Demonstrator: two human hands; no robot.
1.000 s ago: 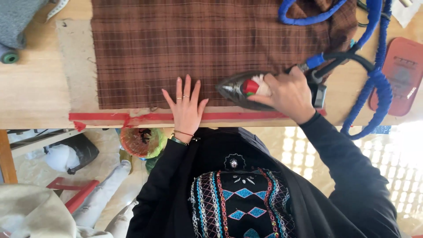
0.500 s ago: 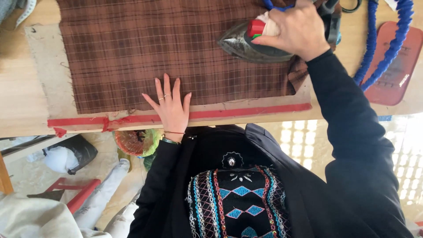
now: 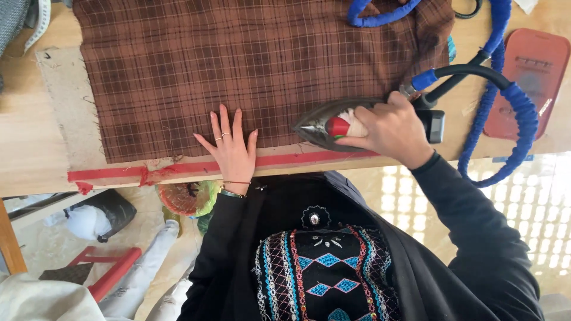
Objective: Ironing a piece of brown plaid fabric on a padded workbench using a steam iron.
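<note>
Nearest the person, along the near edge of the wooden table, runs a strip of red tape; just beyond it the left hand lies flat, palm down, its fingers spread wide and gripping nothing; they press on the near hem of the brown checked cloth, seemingly to pin it taut and stop it from sliding under the iron's push. To the right, at much the same depth, the right hand is wrapped closed around the handle of a dark steam iron; the iron's soleplate sits on the cloth's near right part, its pointed nose aimed left toward the flat hand, with a gap between the two so the fingers stay out of the heat. Under the cloth lies a pale padded board, which gives a pressing surface. Farther right, a black hose wrapped in blue cord loops from the iron's heel away over the table, lying slack so the iron can travel; beyond it a red rubber iron rest lies flat at the far right, well apart from the cloth; the cloth itself stretches to the far edge of view.
</note>
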